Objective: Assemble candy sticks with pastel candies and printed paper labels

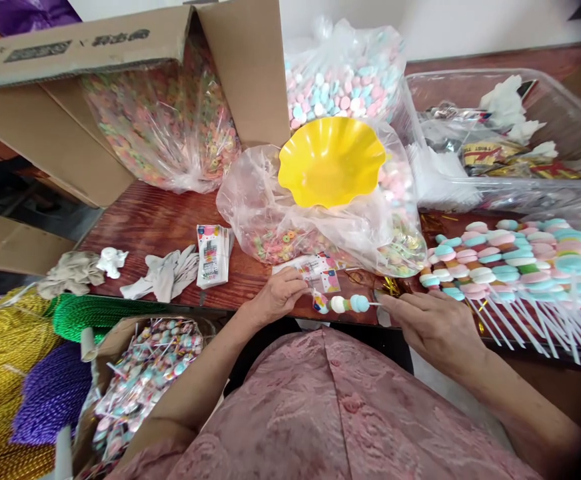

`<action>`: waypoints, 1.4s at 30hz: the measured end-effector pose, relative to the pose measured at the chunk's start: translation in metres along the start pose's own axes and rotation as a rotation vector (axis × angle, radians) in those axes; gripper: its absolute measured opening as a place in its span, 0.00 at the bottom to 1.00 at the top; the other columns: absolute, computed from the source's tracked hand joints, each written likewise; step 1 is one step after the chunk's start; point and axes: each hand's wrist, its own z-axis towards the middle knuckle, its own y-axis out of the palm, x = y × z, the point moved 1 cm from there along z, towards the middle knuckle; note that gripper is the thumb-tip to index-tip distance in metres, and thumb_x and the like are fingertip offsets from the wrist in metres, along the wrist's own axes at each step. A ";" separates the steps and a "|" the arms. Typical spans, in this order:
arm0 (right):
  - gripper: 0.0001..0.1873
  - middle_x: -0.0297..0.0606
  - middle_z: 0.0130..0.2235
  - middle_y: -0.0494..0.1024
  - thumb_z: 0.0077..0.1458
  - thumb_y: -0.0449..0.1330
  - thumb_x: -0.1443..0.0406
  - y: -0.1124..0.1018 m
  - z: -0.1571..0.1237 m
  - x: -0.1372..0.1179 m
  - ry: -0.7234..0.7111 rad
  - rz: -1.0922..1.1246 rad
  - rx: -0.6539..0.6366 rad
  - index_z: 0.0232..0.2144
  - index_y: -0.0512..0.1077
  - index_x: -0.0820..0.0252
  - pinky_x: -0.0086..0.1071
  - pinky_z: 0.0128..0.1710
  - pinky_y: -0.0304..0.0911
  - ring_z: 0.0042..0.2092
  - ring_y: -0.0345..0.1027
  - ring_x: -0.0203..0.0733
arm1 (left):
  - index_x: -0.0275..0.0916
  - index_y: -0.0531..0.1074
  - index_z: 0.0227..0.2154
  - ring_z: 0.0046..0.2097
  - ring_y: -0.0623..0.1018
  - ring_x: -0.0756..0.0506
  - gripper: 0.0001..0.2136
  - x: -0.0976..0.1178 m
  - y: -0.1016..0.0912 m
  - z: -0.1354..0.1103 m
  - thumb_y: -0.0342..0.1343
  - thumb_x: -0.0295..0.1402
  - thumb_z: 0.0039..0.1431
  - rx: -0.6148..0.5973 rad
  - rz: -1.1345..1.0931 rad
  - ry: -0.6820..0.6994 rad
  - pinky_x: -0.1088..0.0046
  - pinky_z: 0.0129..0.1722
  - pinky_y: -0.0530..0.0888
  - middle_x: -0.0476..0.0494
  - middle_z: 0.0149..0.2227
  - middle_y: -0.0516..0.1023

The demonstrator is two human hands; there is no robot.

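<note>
At the table's front edge, my right hand [433, 327] is closed, pinching the white stick of a candy skewer [353, 304]. The skewer lies level, its pastel candies pointing left toward my other hand. My left hand [278, 293] is closed, fingertips pinching a small printed plastic bag [320, 302] at the skewer's left end. The bag seems to be around the tip of the candies; how far it reaches is hard to make out. Just behind my left hand, more printed bags [328, 280] lie flat on the table.
Many candy skewers [510, 257] are piled at right, sticks forward. Behind are a yellow bowl [330, 163], bags of candy [345, 97], a cardboard box [255, 67] and a clear bin [495, 180]. Bag stack [214, 257] and gloves [168, 273] lie left; wrapped candies [145, 380] fill a lower box.
</note>
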 end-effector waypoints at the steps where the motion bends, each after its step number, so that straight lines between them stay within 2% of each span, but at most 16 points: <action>1: 0.14 0.34 0.29 0.78 0.61 0.51 0.72 0.002 -0.001 0.001 0.031 0.026 0.031 0.43 0.75 0.60 0.32 0.33 0.56 0.30 0.69 0.36 | 0.35 0.75 0.32 0.35 0.73 0.49 0.08 0.000 -0.001 0.000 0.53 0.28 0.65 -0.017 0.005 0.008 0.74 0.37 0.71 0.43 0.32 0.76; 4: 0.12 0.35 0.30 0.79 0.62 0.52 0.70 0.005 -0.002 0.003 0.095 -0.017 0.092 0.43 0.75 0.60 0.32 0.32 0.57 0.29 0.69 0.36 | 0.35 0.75 0.32 0.35 0.73 0.48 0.08 0.000 -0.005 0.000 0.51 0.28 0.65 -0.042 0.027 0.009 0.73 0.37 0.71 0.42 0.32 0.76; 9: 0.14 0.33 0.25 0.75 0.62 0.52 0.72 0.000 0.005 0.001 0.013 -0.032 0.073 0.42 0.77 0.61 0.34 0.31 0.57 0.27 0.67 0.37 | 0.36 0.75 0.33 0.36 0.74 0.48 0.09 0.002 -0.007 -0.002 0.51 0.30 0.66 -0.039 0.035 -0.040 0.71 0.38 0.72 0.41 0.31 0.77; 14: 0.13 0.33 0.25 0.74 0.61 0.53 0.72 -0.004 0.004 0.006 0.003 0.003 0.101 0.44 0.75 0.62 0.35 0.30 0.57 0.27 0.66 0.38 | 0.36 0.75 0.29 0.33 0.75 0.49 0.08 0.006 -0.006 -0.002 0.55 0.31 0.63 0.053 -0.052 -0.217 0.73 0.36 0.71 0.45 0.28 0.77; 17: 0.15 0.36 0.30 0.78 0.60 0.55 0.72 -0.006 -0.004 0.014 0.051 0.063 0.138 0.48 0.74 0.58 0.35 0.31 0.60 0.30 0.70 0.41 | 0.36 0.74 0.27 0.30 0.74 0.50 0.08 0.006 -0.007 -0.002 0.58 0.32 0.61 0.090 -0.107 -0.309 0.75 0.33 0.70 0.46 0.27 0.76; 22: 0.21 0.39 0.39 0.81 0.60 0.57 0.71 -0.007 -0.022 0.024 0.196 0.234 0.219 0.54 0.71 0.51 0.37 0.36 0.67 0.37 0.75 0.46 | 0.36 0.74 0.25 0.29 0.74 0.51 0.09 0.004 -0.007 -0.004 0.61 0.33 0.59 0.139 -0.179 -0.360 0.76 0.32 0.69 0.47 0.26 0.75; 29: 0.15 0.36 0.38 0.81 0.62 0.56 0.67 0.007 -0.026 0.025 0.239 0.409 0.117 0.50 0.75 0.51 0.32 0.33 0.68 0.37 0.75 0.41 | 0.37 0.77 0.27 0.30 0.75 0.51 0.08 0.005 -0.007 -0.007 0.62 0.34 0.59 0.138 -0.192 -0.327 0.75 0.33 0.70 0.46 0.27 0.77; 34: 0.14 0.37 0.36 0.81 0.64 0.53 0.66 0.016 -0.020 0.027 0.194 0.345 0.088 0.45 0.77 0.54 0.32 0.34 0.66 0.35 0.74 0.40 | 0.36 0.77 0.28 0.32 0.76 0.50 0.08 0.004 -0.005 -0.009 0.61 0.34 0.60 0.129 -0.163 -0.286 0.76 0.34 0.72 0.46 0.28 0.77; 38: 0.14 0.36 0.30 0.78 0.63 0.52 0.69 0.010 -0.013 0.024 0.083 0.195 0.032 0.45 0.77 0.58 0.33 0.30 0.60 0.29 0.69 0.38 | 0.37 0.76 0.27 0.32 0.76 0.51 0.09 0.005 -0.004 -0.009 0.60 0.35 0.60 0.122 -0.139 -0.259 0.76 0.34 0.72 0.46 0.28 0.77; 42: 0.15 0.35 0.27 0.76 0.59 0.53 0.73 0.002 -0.008 0.021 -0.021 0.012 0.015 0.43 0.76 0.58 0.36 0.31 0.57 0.28 0.67 0.39 | 0.37 0.76 0.28 0.32 0.76 0.51 0.09 0.005 -0.004 -0.008 0.59 0.35 0.62 0.115 -0.138 -0.256 0.76 0.34 0.71 0.46 0.28 0.77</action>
